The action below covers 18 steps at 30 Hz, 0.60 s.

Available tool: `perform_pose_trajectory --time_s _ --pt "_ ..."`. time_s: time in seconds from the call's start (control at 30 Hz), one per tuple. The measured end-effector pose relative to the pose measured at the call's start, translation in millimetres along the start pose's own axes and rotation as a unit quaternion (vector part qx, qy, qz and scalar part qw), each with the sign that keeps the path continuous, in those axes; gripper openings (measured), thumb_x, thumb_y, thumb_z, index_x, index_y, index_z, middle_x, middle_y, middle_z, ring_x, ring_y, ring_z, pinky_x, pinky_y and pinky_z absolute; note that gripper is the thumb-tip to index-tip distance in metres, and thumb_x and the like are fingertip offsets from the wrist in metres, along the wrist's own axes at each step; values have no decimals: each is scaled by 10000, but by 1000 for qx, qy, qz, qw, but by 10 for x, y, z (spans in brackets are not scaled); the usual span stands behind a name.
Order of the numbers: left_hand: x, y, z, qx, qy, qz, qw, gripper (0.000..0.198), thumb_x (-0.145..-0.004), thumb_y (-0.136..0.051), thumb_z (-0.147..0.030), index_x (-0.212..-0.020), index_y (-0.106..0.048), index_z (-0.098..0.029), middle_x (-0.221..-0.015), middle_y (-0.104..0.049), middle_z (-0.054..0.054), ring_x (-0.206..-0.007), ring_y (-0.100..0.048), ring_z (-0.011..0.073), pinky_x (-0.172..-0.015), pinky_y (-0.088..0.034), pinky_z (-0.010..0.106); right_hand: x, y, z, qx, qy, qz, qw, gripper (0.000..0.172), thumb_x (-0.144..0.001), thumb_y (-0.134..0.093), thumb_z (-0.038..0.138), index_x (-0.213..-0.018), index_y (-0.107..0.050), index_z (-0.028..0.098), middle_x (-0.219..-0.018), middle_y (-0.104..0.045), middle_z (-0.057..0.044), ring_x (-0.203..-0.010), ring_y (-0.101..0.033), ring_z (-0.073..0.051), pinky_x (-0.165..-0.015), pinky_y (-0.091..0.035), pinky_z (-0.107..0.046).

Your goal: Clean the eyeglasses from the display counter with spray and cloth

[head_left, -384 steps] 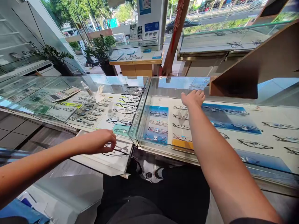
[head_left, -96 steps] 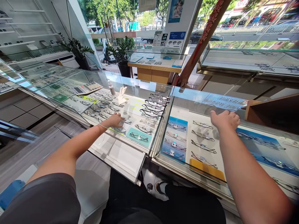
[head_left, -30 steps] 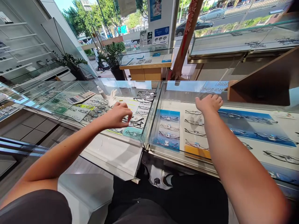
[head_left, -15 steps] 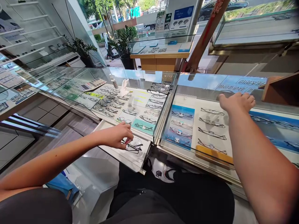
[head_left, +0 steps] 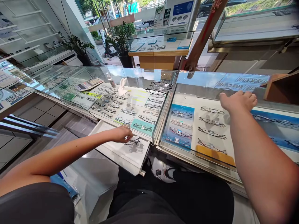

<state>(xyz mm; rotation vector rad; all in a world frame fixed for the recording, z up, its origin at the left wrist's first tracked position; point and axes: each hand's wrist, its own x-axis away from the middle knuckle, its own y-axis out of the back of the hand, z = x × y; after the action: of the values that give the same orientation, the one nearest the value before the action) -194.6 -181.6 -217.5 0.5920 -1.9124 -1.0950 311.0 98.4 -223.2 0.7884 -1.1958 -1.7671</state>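
Observation:
My left hand reaches over a pulled-out white drawer tray under the glass counter. Its fingers are closed on the end of a thin dark pair of glasses that lies low on the tray. My right hand rests on the glass top of the right display case, fingers bent and pressed against the glass, nothing in it. Rows of glasses lie under that glass.
The left case shows several rows of glasses, a stack of dark frames, a calculator, a spray bottle and a white cloth. A wooden stand sits at right. My dark-clothed legs are below.
My left hand took a pair of glasses from the case a second ago, brought it back to the drawer tray and has now lowered it onto the tray. My right hand stayed on the glass.

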Motion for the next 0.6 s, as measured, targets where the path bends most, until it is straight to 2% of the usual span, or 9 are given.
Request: perform_pose_trajectory --time_s 0.1,0.2,0.4,0.5,0.6 --pt "-125 -10 385 -43 63 -75 994 113 -890 -771 -177 -827 -704 -242 -916 -798 43 -997 -660 279 -869 -412 388 26 32 15 1 -1 8 1000 918 -1049 -426 614 -1709 -409 -24 -1823 -333 -339 -1725 -263 -435 -1418 -184 -591" --pt "-228 7 690 -30 106 -156 982 100 -923 -774 -243 -864 -694 -239 -976 -809 51 -998 -649 281 -882 -409 399 46 55 37 10 -5 16 1000 942 -1055 -402 621 -1717 -388 -50 -1831 -323 -331 -1726 -257 -443 -1427 -180 -562" --pt "-529 50 1004 -27 175 -342 923 134 -1034 -681 -308 -922 -661 -237 -1034 -799 64 -1017 -642 288 -937 -430 431 68 61 54 11 -6 3 1000 946 -1062 -392 627 -1703 -407 -69 -1816 -354 -327 -1714 -280 -460 -1423 -210 -559" --pt "-762 93 1125 -49 199 -377 903 94 -1036 -653 -275 -951 -668 -238 -1073 -798 85 -1052 -635 311 -942 -433 458 79 68 48 10 -5 -1 1000 922 -1060 -407 624 -1694 -429 -45 -1812 -366 -323 -1707 -299 -454 -1418 -227 -560" --pt "-984 157 1274 -66 195 -379 902 108 -1040 -602 -237 -972 -686 -239 -1136 -795 106 -1132 -631 338 -1008 -422 506 77 69 37 13 -5 -6 1000 906 -1056 -418 622 -1680 -447 -34 -1802 -380 -326 -1699 -311 -453 -1413 -234 -563"
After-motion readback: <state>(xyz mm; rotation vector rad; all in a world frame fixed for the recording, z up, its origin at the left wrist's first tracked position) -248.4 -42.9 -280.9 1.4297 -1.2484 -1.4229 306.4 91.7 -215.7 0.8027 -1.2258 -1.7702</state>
